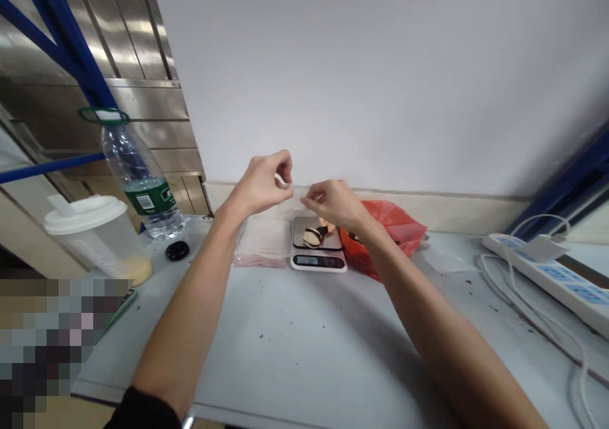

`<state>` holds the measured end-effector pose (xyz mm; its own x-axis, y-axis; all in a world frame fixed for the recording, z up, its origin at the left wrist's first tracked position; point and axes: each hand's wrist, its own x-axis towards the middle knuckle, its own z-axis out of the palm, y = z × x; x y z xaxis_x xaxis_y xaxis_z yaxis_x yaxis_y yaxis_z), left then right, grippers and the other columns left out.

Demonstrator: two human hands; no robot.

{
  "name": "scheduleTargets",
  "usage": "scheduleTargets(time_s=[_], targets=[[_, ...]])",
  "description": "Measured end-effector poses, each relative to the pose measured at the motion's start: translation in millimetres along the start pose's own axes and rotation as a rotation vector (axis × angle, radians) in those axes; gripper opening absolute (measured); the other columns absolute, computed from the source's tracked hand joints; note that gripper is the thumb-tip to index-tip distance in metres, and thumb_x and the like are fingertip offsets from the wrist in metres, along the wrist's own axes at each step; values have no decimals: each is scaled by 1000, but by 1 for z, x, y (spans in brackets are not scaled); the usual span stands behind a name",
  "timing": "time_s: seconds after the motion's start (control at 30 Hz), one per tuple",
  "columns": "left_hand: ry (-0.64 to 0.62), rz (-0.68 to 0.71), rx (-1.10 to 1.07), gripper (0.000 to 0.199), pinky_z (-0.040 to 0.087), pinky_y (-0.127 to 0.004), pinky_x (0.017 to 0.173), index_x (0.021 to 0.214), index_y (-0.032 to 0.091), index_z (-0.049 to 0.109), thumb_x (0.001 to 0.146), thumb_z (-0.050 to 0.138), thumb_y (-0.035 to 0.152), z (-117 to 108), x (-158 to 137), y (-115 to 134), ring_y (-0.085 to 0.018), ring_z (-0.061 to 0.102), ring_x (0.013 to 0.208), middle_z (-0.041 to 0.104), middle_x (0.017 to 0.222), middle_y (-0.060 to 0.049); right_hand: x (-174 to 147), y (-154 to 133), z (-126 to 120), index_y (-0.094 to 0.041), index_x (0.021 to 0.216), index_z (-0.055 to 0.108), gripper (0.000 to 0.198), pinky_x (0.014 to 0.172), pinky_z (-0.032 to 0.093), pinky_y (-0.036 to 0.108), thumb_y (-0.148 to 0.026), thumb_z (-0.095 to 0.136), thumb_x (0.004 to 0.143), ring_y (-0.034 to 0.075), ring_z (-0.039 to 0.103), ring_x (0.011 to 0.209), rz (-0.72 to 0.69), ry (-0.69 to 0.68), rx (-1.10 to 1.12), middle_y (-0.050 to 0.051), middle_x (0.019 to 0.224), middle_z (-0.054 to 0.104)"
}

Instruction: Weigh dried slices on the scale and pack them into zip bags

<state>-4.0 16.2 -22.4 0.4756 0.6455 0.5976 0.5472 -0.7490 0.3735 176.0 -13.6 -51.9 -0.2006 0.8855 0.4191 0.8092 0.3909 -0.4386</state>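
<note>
My left hand (264,181) is raised over a stack of clear plastic bags (261,242), thumb and fingers closed in a pinch. My right hand (335,202) pinches at about the same height, above a small digital scale (319,262). Between the fingertips a faint clear plastic bag (295,204) shows, hard to make out against the wall. On the scale's plate lie dried slices (313,237), pale with dark edges. Beside the scale an open red plastic bag (390,226) holds more dark pieces, partly hidden by my right forearm.
On the left stand a large water bottle (143,175) and a lidded plastic cup (102,238), with a black cap (177,250) near them. A white power strip (556,280) and its cables lie at the right. Dark crumbs dot the grey table (285,353); a wall rises behind.
</note>
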Motion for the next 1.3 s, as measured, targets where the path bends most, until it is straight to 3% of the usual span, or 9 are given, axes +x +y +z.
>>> scheduleTargets(time_s=[0.1, 0.17, 0.27, 0.33, 0.47, 0.6, 0.8, 1.1, 1.3], targets=[[-84, 31, -47, 19, 54, -33, 83, 94, 19, 59, 76, 64, 24, 1, 0, 2, -21, 66, 95, 70, 104, -5, 2, 0, 3, -20, 86, 74, 24, 70, 47, 29, -9, 58, 72, 19, 66, 73, 7, 88, 72, 5, 81, 75], [-204, 46, -90, 50, 49, -38, 101, 120, 20, 59, 76, 72, 40, 1, -1, 2, -26, 60, 121, 63, 134, -10, 3, 1, 4, -19, 87, 74, 30, 70, 47, 28, -5, 57, 66, 19, 66, 74, -13, 115, 142, 5, 82, 75], [-419, 18, -83, 108, 30, -42, 120, 152, 24, 35, 61, 85, 54, 1, -3, 0, -32, 30, 150, 30, 164, -12, 2, 1, 2, -17, 74, 69, 14, 66, 45, 26, -9, 62, 66, 17, 63, 70, -54, 142, 232, 2, 73, 71], [-502, -17, -54, 125, 24, -43, 123, 159, 24, 22, 57, 87, 56, 2, -5, -2, -33, 20, 153, 19, 168, -12, 2, 1, 0, -17, 70, 67, 5, 64, 43, 26, -20, 70, 68, 16, 60, 67, -86, 148, 286, 1, 69, 68], [-523, -67, -13, 122, 23, -45, 123, 160, 26, 19, 63, 84, 58, 5, -5, -4, -34, 20, 153, 19, 168, -12, 2, 2, -1, -17, 67, 65, 23, 63, 40, 26, -36, 79, 68, 15, 58, 66, -104, 143, 272, 1, 69, 68], [-520, -28, 9, 111, 32, -43, 118, 154, 25, 31, 62, 84, 56, 8, -4, 1, -35, 35, 146, 37, 160, -13, 3, 3, 0, -16, 75, 70, 23, 65, 40, 26, -38, 77, 75, 15, 59, 67, -74, 142, 190, 3, 72, 71], [-498, -79, 149, 79, 43, -39, 104, 135, 19, 52, 67, 76, 52, 8, 0, -1, -34, 55, 126, 58, 138, -14, 1, 9, -11, -17, 85, 73, 13, 70, 46, 27, -24, 63, 86, 17, 66, 79, -108, -16, 196, 6, 88, 75], [-715, -255, 258, 99, 44, -34, 101, 146, 16, 41, 64, 74, 59, -2, -3, -12, -33, 56, 128, 56, 144, -17, -6, 13, -21, -18, 87, 74, 13, 67, 51, 30, -20, 62, 84, 20, 69, 74, 34, -203, 13, 8, 87, 77], [-856, -305, 311, 97, 45, -32, 98, 146, 18, 43, 65, 68, 66, -2, -4, -24, -33, 59, 126, 60, 141, -15, -5, 26, -15, -20, 144, 53, 80, 60, 54, 33, -45, 76, 72, 31, 70, 100, 284, -399, -81, 16, 132, 68]])
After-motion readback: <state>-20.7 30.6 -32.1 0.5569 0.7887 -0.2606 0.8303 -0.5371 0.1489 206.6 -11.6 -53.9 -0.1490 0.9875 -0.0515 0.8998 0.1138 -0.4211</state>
